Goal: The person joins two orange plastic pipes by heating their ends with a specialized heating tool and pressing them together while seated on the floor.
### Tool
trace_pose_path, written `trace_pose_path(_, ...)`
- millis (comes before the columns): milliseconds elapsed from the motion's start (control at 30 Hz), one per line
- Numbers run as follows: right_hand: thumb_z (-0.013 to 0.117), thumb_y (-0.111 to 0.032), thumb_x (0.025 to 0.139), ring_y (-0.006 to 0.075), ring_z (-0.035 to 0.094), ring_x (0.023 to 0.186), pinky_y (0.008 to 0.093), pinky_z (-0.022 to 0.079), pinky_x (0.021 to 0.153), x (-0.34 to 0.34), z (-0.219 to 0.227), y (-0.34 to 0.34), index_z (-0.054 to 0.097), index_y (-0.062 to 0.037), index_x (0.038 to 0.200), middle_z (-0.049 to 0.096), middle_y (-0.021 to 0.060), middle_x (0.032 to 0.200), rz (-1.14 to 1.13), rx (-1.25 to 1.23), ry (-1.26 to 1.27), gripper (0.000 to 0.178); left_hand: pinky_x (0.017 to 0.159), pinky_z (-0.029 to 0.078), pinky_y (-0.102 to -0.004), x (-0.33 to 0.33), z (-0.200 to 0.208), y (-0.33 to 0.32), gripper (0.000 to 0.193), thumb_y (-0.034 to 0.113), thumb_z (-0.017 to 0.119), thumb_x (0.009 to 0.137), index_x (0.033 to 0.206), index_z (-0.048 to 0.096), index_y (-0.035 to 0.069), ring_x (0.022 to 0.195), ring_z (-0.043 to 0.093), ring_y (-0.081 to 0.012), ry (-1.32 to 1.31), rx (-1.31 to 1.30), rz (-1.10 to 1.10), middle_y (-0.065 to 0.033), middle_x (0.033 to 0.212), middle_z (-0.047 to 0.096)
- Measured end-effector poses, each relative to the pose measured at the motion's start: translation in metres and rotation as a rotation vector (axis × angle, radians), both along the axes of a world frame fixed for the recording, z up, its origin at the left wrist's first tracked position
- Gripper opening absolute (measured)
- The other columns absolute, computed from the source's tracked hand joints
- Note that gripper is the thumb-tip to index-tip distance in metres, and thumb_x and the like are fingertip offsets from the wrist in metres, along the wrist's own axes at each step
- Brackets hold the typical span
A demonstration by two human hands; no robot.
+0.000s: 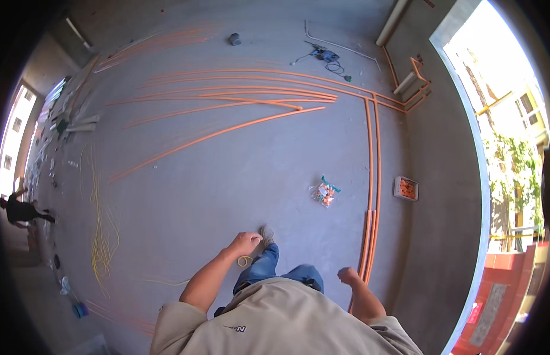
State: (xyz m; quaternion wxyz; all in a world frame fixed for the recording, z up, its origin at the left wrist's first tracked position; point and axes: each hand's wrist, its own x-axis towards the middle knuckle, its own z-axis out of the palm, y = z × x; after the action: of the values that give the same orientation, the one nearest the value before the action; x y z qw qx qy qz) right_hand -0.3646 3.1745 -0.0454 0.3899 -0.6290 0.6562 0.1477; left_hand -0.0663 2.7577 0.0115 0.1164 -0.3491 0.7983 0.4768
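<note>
My left hand [245, 243] is out in front of my body, its fingers curled together; whatever may be inside them is hidden. Just below it shows a small yellow loop of cord [244, 261], and I cannot tell whether the two touch. Low on the right, my right hand [347, 275] is closed near my hip, close to the upright orange pipes [371, 236]; its palm side is out of sight. One shoe [267, 234] steps forward on the grey floor. Ahead and to the right lies a clear bag of orange fittings [324, 192].
Long orange pipes [227, 128] lie across the floor ahead. A white box of orange fittings [406, 189] stands by the right wall. Tangled yellow cord [102, 248] spreads at left. A blue power tool [326, 55] lies far off. Another person [25, 211] is at the far left.
</note>
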Motion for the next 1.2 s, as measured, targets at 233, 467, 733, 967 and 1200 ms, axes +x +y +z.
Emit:
trace_pose_path(233,0.062,-0.029,0.084,0.0368,0.068,0.098,0.0432,0.055,0.089,-0.086,0.031,-0.193,0.076,-0.0092,0.101,0.072,0.0165,0.104,-1.052,-0.178,-0.146,0.031,0.093,0.052,-0.043,-0.106,-0.01,-0.108,0.031,0.028,0.057,0.092,0.113,0.07,0.01,0.106,0.066,-0.0355,-0.151,-0.015,-0.163,-0.0167,0.111,0.071)
trace_pose_path(467,0.061,-0.028,0.084,0.0349,0.068,0.101,0.0414,0.055,0.09,-0.215,-0.04,-0.282,0.077,-0.0105,0.098,0.072,0.0156,0.106,-1.103,-0.095,-0.201,0.028,0.095,0.051,-0.0442,-0.192,-0.039,-0.212,0.032,0.029,0.056,0.092,0.113,0.071,0.01,0.11,0.064,-0.0357,-0.296,0.015,-0.224,-0.0179,0.113,0.07)
trace_pose_path(733,0.053,-0.019,0.088,0.0377,0.069,0.098,0.0465,0.056,0.085,-0.404,-0.078,-0.404,0.075,-0.0066,0.097,0.071,0.0176,0.108,-0.531,0.115,0.142,0.027,0.097,0.051,-0.0411,-0.34,0.026,-0.351,0.028,0.026,0.056,0.095,0.109,0.074,0.01,0.109,0.066,-0.0336,-0.198,0.007,0.032,-0.0158,0.112,0.071)
trace_pose_path(967,0.06,-0.02,0.085,0.0415,0.067,0.101,0.0477,0.054,0.088,-0.548,-0.019,-0.603,0.073,-0.0103,0.107,0.071,0.0204,0.105,-0.986,-0.143,0.108,0.028,0.088,0.053,-0.0422,-0.47,0.003,-0.445,0.026,0.023,0.058,0.093,0.109,0.071,0.007,0.1,0.068,-0.0353,-0.128,-0.028,-0.033,-0.0181,0.105,0.072)
trace_pose_path(1200,0.063,-0.023,0.087,0.0408,0.064,0.108,0.0472,0.052,0.094,-0.647,-0.035,-0.763,0.07,-0.0078,0.115,0.069,0.023,0.111,-0.921,-0.044,-0.005,0.033,0.089,0.053,-0.0431,-0.592,-0.083,-0.575,0.028,0.025,0.061,0.091,0.108,0.07,0.004,0.1,0.067,-0.0367,-0.143,0.108,-0.094,-0.0204,0.104,0.071)
